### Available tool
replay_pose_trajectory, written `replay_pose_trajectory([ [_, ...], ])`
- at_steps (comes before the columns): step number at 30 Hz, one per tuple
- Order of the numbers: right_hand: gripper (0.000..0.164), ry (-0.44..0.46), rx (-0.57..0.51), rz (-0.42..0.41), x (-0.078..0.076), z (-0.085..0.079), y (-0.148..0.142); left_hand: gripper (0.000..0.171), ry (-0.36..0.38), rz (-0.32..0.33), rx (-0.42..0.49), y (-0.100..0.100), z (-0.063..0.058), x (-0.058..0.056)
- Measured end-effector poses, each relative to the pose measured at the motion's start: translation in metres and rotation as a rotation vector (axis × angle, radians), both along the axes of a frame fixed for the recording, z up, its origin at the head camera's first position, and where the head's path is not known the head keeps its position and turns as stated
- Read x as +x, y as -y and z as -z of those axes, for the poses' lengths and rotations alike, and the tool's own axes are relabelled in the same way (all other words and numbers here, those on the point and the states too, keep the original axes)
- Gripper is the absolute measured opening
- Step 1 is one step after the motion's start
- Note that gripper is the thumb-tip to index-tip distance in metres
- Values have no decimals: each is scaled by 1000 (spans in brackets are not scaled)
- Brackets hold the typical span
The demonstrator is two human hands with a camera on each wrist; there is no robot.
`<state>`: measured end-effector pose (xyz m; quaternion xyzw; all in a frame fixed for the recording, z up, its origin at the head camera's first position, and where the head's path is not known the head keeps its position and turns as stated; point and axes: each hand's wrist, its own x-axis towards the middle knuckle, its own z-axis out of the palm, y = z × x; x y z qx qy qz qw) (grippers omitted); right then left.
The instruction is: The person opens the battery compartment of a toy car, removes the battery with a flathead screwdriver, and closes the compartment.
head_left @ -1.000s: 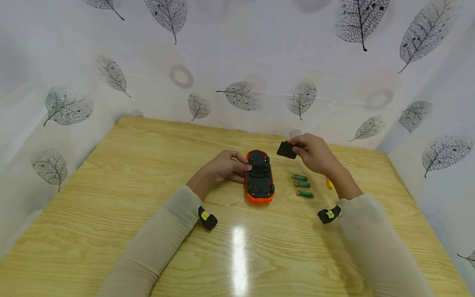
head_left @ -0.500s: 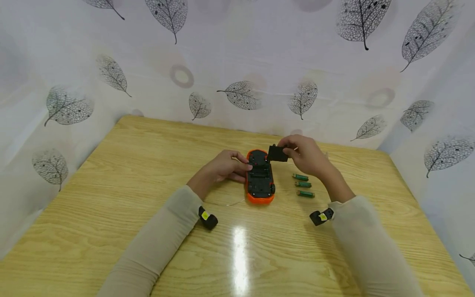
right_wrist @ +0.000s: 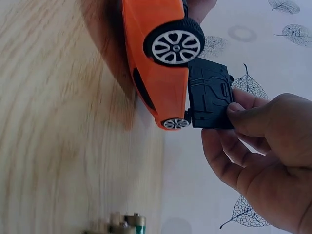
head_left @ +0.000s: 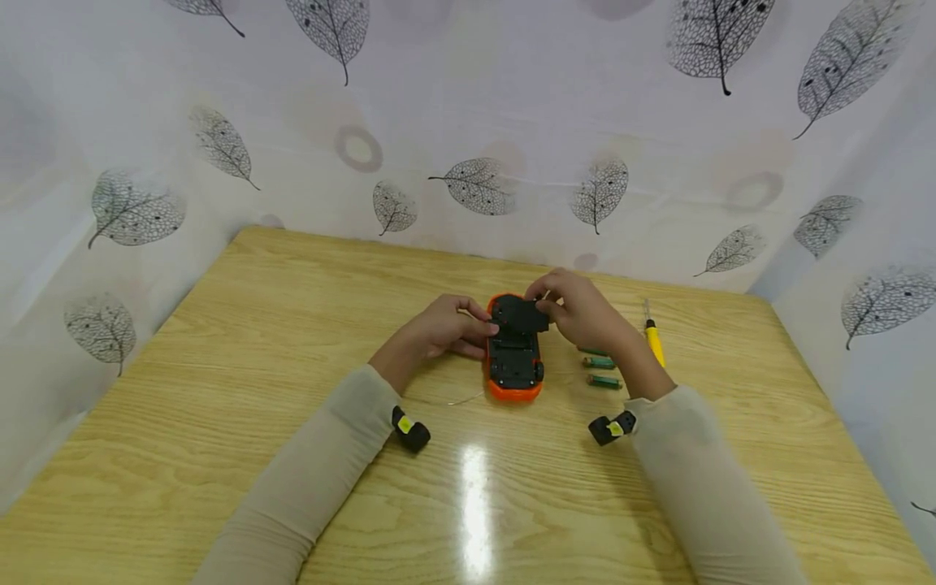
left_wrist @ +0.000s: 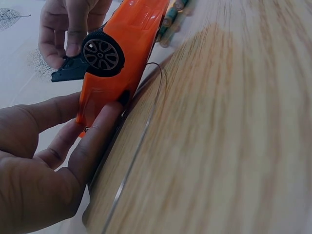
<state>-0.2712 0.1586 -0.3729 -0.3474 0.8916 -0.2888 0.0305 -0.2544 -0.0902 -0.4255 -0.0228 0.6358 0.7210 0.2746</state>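
Observation:
An orange toy car (head_left: 514,371) lies upside down on the table, its black underside and open battery compartment facing up. On its left side my left hand (head_left: 446,327) grips the body; in the left wrist view, fingers and thumb hold one orange end (left_wrist: 95,100). My right hand (head_left: 579,310) pinches a black battery cover (right_wrist: 210,92) by its edge between thumb and fingers. The cover is tilted close over the far part of the underside and overlaps it in the head view. Its ribbed face shows in the right wrist view, beside a wheel (right_wrist: 174,47).
Several green batteries (head_left: 601,363) lie in a group right of the car, partly hidden by the right hand. Farther right is a yellow screwdriver (head_left: 654,341) behind the right forearm. A thin wire (left_wrist: 141,134) runs from the car across the table (head_left: 329,496). A leaf-patterned cloth (head_left: 468,97) stands behind.
My right hand has moved left with the battery cover, from beside the car to over its underside. The left hand and the car have stayed in place. The screwdriver shows more now.

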Motion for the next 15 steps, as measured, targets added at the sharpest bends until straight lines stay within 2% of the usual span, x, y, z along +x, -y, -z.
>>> replay_pose_trajectory([
  [15, 22, 209, -12, 42, 5, 2, 15, 19, 1, 2, 7, 0, -3, 1],
])
